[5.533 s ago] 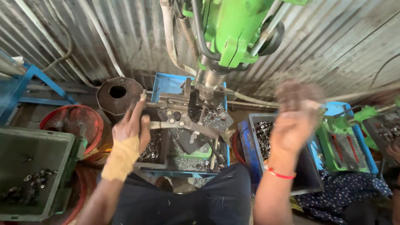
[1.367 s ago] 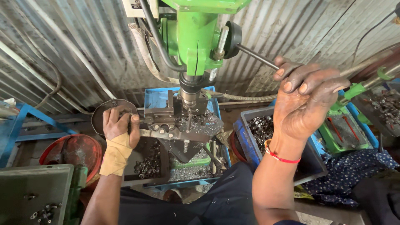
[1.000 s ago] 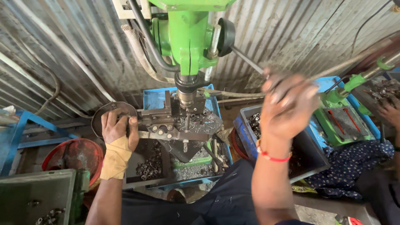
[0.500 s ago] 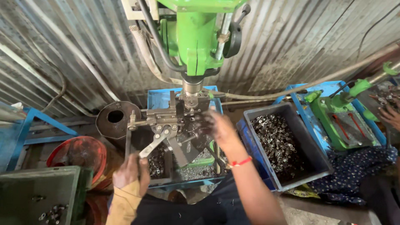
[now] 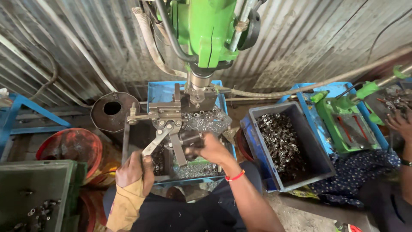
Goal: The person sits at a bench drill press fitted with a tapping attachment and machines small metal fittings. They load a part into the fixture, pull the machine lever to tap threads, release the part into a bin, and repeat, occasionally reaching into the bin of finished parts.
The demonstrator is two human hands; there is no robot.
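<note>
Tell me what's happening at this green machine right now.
A person sits at a green drill press. Their left hand, wrapped in tan cloth, holds the clamp lever of the fixture. Their right hand is at the fixture under the spindle, touching a dark part. A blue bin of small metal pieces stands to the right.

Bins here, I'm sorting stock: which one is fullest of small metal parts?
The dark blue-grey bin right of the drill press; parts cover its floor. The green bin at lower left holds only a few.

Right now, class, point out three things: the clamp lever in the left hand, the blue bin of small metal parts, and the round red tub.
clamp lever [image 5: 155, 141], head view, mid shaft
blue bin [image 5: 319, 160], head view, right wall
red tub [image 5: 71, 146], head view, inner surface
</note>
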